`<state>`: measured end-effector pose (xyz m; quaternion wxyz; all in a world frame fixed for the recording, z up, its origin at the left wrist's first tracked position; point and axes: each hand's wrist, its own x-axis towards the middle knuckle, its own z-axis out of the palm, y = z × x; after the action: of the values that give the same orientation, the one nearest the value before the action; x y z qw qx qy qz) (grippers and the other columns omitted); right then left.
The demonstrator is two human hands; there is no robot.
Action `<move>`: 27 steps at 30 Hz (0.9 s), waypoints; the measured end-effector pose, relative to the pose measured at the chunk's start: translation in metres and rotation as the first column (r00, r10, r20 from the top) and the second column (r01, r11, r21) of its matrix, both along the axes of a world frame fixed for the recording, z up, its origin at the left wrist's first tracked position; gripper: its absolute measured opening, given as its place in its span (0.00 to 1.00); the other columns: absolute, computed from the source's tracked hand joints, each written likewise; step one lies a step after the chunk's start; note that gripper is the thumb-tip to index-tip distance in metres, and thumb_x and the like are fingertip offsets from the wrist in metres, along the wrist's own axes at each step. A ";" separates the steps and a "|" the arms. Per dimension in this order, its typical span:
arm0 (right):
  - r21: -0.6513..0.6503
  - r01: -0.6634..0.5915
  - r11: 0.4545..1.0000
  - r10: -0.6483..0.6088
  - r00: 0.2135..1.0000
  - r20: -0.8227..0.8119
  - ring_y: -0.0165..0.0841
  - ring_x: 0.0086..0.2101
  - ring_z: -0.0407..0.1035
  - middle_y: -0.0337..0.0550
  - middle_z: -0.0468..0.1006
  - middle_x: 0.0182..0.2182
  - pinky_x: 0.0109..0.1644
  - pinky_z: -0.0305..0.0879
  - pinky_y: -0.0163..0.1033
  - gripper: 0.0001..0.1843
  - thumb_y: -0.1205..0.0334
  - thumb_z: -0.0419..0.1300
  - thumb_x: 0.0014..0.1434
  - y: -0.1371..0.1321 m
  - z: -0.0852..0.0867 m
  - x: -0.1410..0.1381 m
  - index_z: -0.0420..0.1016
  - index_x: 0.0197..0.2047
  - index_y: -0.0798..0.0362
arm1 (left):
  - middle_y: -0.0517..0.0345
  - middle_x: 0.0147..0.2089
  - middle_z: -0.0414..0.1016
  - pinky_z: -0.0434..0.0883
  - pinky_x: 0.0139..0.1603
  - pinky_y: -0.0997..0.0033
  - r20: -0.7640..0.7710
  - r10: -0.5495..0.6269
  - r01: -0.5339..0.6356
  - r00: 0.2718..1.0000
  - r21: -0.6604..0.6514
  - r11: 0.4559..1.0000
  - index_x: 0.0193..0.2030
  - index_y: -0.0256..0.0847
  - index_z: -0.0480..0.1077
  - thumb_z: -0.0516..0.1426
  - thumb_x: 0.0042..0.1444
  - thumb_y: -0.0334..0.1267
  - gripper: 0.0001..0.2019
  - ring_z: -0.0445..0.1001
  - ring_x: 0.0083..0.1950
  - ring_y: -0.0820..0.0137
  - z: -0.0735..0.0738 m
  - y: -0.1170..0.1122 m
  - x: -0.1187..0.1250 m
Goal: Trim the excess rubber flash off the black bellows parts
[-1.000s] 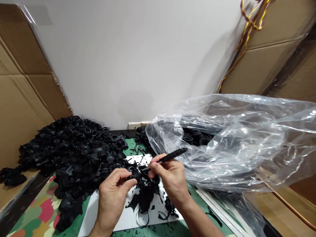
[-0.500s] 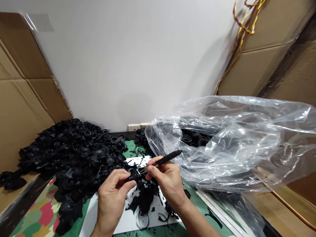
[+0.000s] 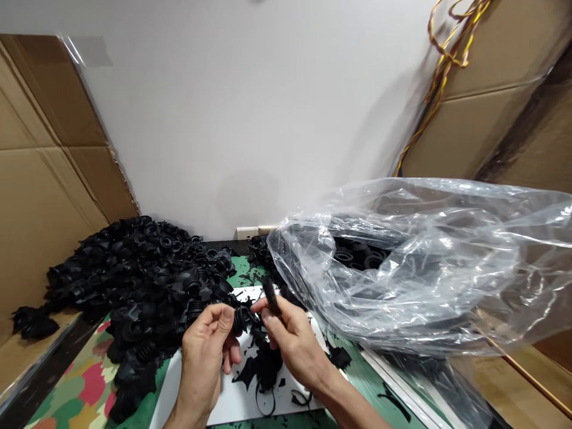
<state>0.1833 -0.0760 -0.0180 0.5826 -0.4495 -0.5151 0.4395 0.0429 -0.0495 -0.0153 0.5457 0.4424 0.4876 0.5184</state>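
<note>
My left hand (image 3: 206, 342) pinches a small black ribbed rubber boot (image 3: 240, 320) between thumb and forefinger, above a white sheet. Close on its right is my right hand (image 3: 290, 336), closed around black-handled tweezers (image 3: 270, 295) whose handle points up. The right fingertips are at the boot's edge; whether they touch it I cannot tell. The tweezers' tips are hidden by the hand. Below both hands, torn black rubber scraps (image 3: 263, 369) and thin rings lie on the white sheet (image 3: 232, 411).
A large heap of black rubber parts (image 3: 152, 280) lies on the left, against a cardboard panel (image 3: 44, 167). To the right, a clear plastic bag (image 3: 438, 286) holds more black parts. Twisted yellow-brown wires (image 3: 440, 71) hang beside the cardboard at upper right. A white wall (image 3: 250, 107) stands behind.
The tweezers have swung from slanting right to nearly upright in my right hand, and their tips are out of sight. My left hand has turned the boot. The view has shifted slightly.
</note>
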 end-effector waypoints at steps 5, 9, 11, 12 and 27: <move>0.000 0.051 0.999 -0.051 0.991 0.121 0.31 0.26 0.60 0.38 0.66 0.23 0.30 0.55 0.35 0.09 0.60 0.58 0.52 0.001 -0.002 -0.010 0.70 0.24 0.54 | 0.64 0.16 0.67 0.51 0.09 0.84 -0.046 -0.098 0.097 0.994 -0.025 0.995 0.26 0.37 0.68 0.60 0.45 0.61 0.24 0.62 0.12 0.79 -0.005 0.001 -0.003; -0.132 0.099 0.986 -0.105 0.994 -0.037 0.27 0.20 0.51 0.32 0.58 0.17 0.24 0.49 0.33 0.12 0.55 0.59 0.50 0.008 -0.010 -0.008 0.65 0.22 0.53 | 0.62 0.26 0.73 0.57 0.13 0.82 -0.192 -0.083 0.105 0.978 0.107 0.989 0.36 0.38 0.73 0.66 0.41 0.51 0.21 0.64 0.15 0.80 -0.009 0.002 -0.004; -0.172 0.092 0.981 -0.112 0.988 -0.111 0.25 0.18 0.49 0.30 0.55 0.16 0.22 0.46 0.33 0.13 0.54 0.61 0.49 0.011 -0.014 -0.006 0.65 0.22 0.53 | 0.62 0.30 0.74 0.63 0.16 0.80 -0.261 -0.041 0.097 0.964 0.206 0.974 0.42 0.40 0.73 0.69 0.37 0.43 0.23 0.65 0.18 0.80 -0.010 0.001 -0.003; -0.183 0.080 0.980 -0.107 0.984 -0.142 0.25 0.18 0.48 0.30 0.54 0.15 0.21 0.45 0.32 0.14 0.54 0.62 0.48 0.012 -0.016 -0.006 0.65 0.22 0.53 | 0.61 0.32 0.74 0.65 0.18 0.79 -0.289 -0.026 0.101 0.957 0.250 0.963 0.44 0.41 0.74 0.68 0.38 0.40 0.23 0.65 0.19 0.79 -0.011 0.001 -0.003; -0.233 -0.074 0.970 -0.034 0.904 -0.427 0.20 0.15 0.43 0.25 0.52 0.12 0.17 0.37 0.29 0.23 0.46 0.70 0.37 0.013 -0.010 -0.011 0.64 0.21 0.54 | 0.60 0.24 0.78 0.70 0.23 0.75 -0.084 -0.106 0.114 0.991 0.103 0.988 0.39 0.37 0.76 0.66 0.38 0.37 0.17 0.71 0.22 0.73 -0.003 0.003 0.001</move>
<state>0.1726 -0.0631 -0.0279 0.6172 -0.4048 -0.3213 0.5932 0.0438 -0.0467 -0.0182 0.5294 0.5174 0.4548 0.4951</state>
